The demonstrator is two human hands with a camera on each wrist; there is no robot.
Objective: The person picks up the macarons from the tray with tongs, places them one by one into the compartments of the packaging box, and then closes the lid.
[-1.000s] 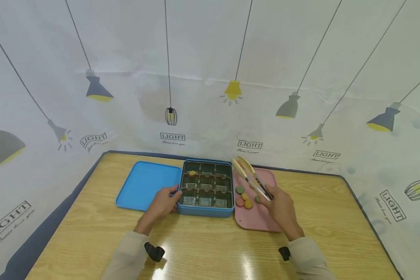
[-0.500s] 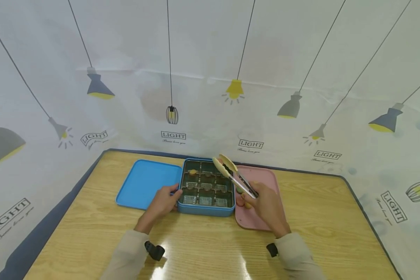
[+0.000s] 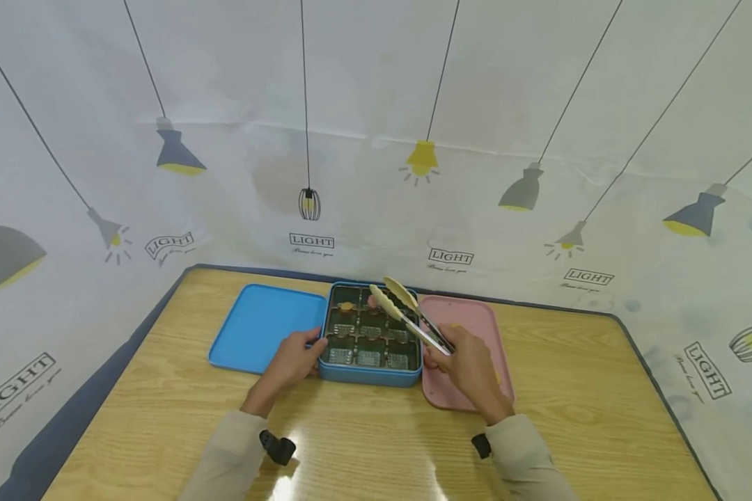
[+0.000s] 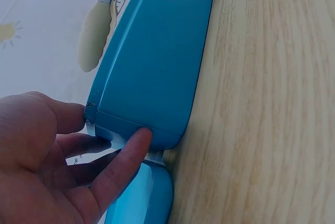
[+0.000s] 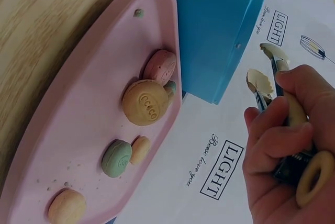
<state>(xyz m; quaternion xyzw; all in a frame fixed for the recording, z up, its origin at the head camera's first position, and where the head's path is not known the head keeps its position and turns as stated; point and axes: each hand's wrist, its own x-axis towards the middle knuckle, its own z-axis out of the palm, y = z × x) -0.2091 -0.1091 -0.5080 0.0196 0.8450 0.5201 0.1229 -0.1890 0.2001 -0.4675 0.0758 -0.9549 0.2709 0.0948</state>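
My left hand grips the near left corner of a blue box, thumb at the rim and fingers against the side in the left wrist view. The box has a clear divided insert. A yellow macaron sits in the back left compartment; a pink macaron shows at the back middle one. My right hand holds cream-tipped tongs over the box, with their tips apart. In the right wrist view a pink macaron, a tan macaron and a green macaron lie on the pink tray.
A blue lid lies left of the box. The pink tray stands against the box's right side, with another yellowish macaron and crumbs on it. Behind the wooden table hangs a lamp-printed sheet.
My right hand has moved left with the tongs from the tray to over the box. A pink macaron carried in the tongs now shows at the back middle compartment. My left hand stays put.
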